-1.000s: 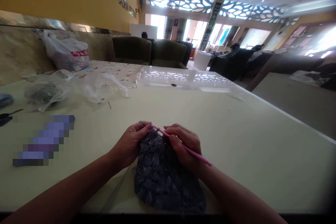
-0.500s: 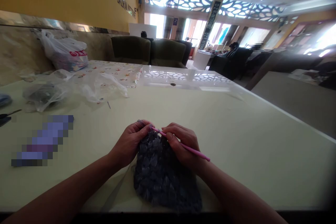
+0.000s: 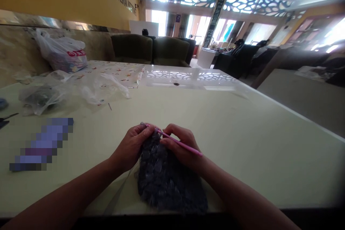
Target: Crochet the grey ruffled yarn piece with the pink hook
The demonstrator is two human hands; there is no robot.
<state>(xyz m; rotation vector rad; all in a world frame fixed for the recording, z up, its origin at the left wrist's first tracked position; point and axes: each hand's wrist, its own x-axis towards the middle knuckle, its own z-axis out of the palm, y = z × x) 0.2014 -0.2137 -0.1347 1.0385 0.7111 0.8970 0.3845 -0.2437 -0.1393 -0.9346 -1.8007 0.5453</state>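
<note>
A dark grey-blue crocheted piece [image 3: 167, 179] with a bumpy surface lies at the table's near edge. My left hand [image 3: 132, 145] pinches its top left corner, with a bit of grey yarn over the fingers. The fingers of my right hand [image 3: 182, 143] are closed round a pink crochet hook [image 3: 185, 146]. The hook slants up to the left, and its tip reaches the yarn at my left fingertips. A thin grey strand [image 3: 118, 194] runs down to the left of the piece towards the table edge.
On the pale table [image 3: 256, 143], a pixelated blue object [image 3: 47, 143] lies left, near dark scissors [image 3: 8, 118]. Behind are clear plastic bags [image 3: 43, 95], a full white bag [image 3: 64, 52] and a patterned sheet [image 3: 115, 70]. Dark chairs [image 3: 171, 52] stand beyond the table.
The hook has moved up and left, its tip now farther over my left fingers. My right hand has shifted slightly left along with it. The whole view has shifted a little.
</note>
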